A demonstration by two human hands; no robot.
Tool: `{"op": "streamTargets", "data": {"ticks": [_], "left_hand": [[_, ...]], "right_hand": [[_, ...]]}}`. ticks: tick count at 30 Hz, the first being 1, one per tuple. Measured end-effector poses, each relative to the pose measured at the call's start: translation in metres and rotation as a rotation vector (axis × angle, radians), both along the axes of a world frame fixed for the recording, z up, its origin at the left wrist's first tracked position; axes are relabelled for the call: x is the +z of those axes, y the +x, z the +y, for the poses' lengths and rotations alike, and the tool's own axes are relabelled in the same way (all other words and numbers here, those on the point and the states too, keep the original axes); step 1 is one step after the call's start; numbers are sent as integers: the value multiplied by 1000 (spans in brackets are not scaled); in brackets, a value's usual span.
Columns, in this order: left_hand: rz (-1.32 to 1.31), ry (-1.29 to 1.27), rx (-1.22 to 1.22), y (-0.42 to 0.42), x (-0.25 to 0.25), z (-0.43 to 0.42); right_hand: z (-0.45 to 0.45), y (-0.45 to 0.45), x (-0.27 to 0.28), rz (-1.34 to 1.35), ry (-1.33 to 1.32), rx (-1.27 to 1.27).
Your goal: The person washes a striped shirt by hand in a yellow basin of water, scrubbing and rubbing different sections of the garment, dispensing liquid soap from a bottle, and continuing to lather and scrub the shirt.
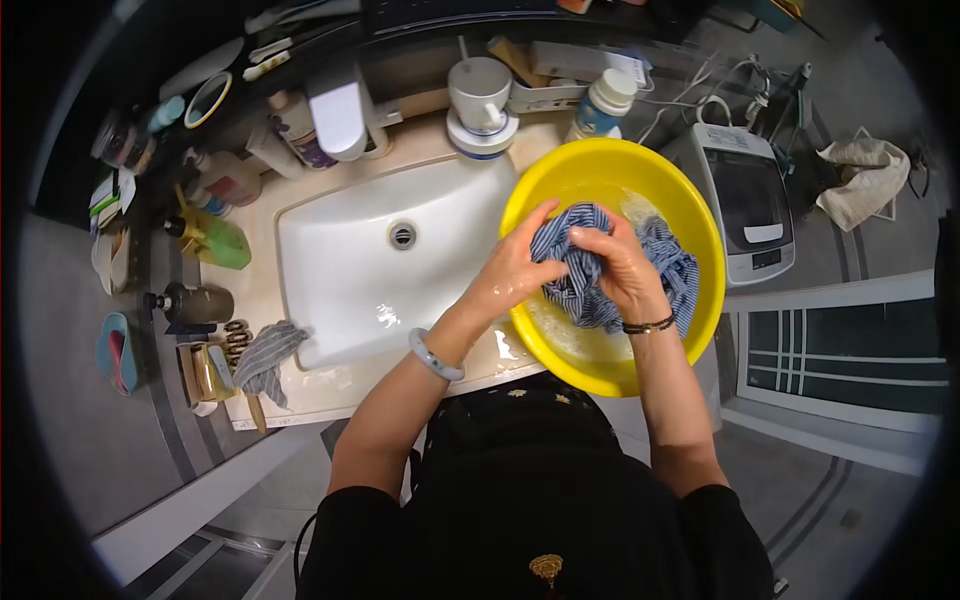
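We had the crumpled blue-and-white striped cloth (580, 295) inside the round yellow plastic basin (690, 185), above pale, foamy water (572, 342). Our left hand (512, 272) and right hand (630, 268) pinched its bunched folds between thumbs and fingers — some fingertips were hidden — just to the right of the white rectangular sink (345, 265) with its round metal drain (402, 236).

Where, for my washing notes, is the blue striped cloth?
In the head view, the cloth is right of centre, held by the left hand and right hand over the yellow basin.
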State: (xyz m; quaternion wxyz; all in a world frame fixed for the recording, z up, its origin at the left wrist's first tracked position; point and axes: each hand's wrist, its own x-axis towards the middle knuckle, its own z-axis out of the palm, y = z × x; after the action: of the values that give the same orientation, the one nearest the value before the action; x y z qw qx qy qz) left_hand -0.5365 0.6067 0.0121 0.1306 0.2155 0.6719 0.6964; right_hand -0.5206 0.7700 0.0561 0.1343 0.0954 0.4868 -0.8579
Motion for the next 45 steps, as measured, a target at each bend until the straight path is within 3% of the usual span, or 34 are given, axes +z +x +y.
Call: {"op": "streamTargets", "data": {"ticks": [2, 3, 5, 9, 11, 13, 16, 18, 19, 23, 25, 27, 28, 29, 31, 32, 33, 34, 37, 38, 42, 44, 45], "left_hand": [[-161, -55, -39, 1, 3, 9], [-161, -66, -53, 2, 8, 11], [-541, 18, -27, 3, 23, 16], [-777, 148, -97, 0, 13, 23], [-784, 174, -94, 2, 11, 21], [-794, 200, -85, 3, 8, 17], [-882, 331, -147, 0, -4, 15], [-860, 615, -152, -2, -13, 23], [-859, 618, -142, -2, -15, 25], [-944, 799, 14, -2, -18, 34], [-979, 843, 55, -4, -23, 40], [-954, 942, 114, -9, -33, 46], [-956, 946, 120, -8, -30, 47], [-904, 929, 155, -5, -21, 49], [-858, 914, 185, 1, -19, 58], [-776, 978, 126, 3, -22, 68], [-707, 1030, 63, 6, -25, 75], [-710, 919, 17, 12, -14, 78], [-799, 960, 108, 6, -8, 73], [-849, 949, 184, -2, -16, 66], [-881, 914, 195, -1, -31, 61], [-859, 895, 100, 6, -31, 79], [-823, 885, 26, 8, -31, 80]], "right_hand": [[10, -1, -5, 85, 323, -50], [16, 0, -12, 82, 314, -66], [26, 2, -24, 83, 494, -106], [34, 13, -42, 105, 503, -142], [45, 9, -47, 48, 404, -160], [54, 1, -36, -85, 77, -214], [49, -8, -38, -78, 56, -277], [41, -13, -37, -39, -61, -259], [33, -14, -38, -41, -61, -250], [22, -20, -60, 72, 130, -251], [16, -22, -54, 480, 973, -332], [1, -3, -43, 421, 936, -163], [-11, 12, -40, 387, 756, -28], [-29, 22, -50, 594, 929, -8], [-31, 15, -60, 632, 1224, -19], [-20, -8, -59, 637, 1229, -21], [-5, -36, -55, 517, 1035, -61], [3, -42, -54, 387, 838, -101], [-6, -22, -71, 497, 1000, -93], [-17, -4, -80, 706, 1109, -65], [-20, -6, -81, 530, 1072, -28], [10, -42, -77, 257, 645, -33], [6, -34, -76, 256, 642, -36]]}}
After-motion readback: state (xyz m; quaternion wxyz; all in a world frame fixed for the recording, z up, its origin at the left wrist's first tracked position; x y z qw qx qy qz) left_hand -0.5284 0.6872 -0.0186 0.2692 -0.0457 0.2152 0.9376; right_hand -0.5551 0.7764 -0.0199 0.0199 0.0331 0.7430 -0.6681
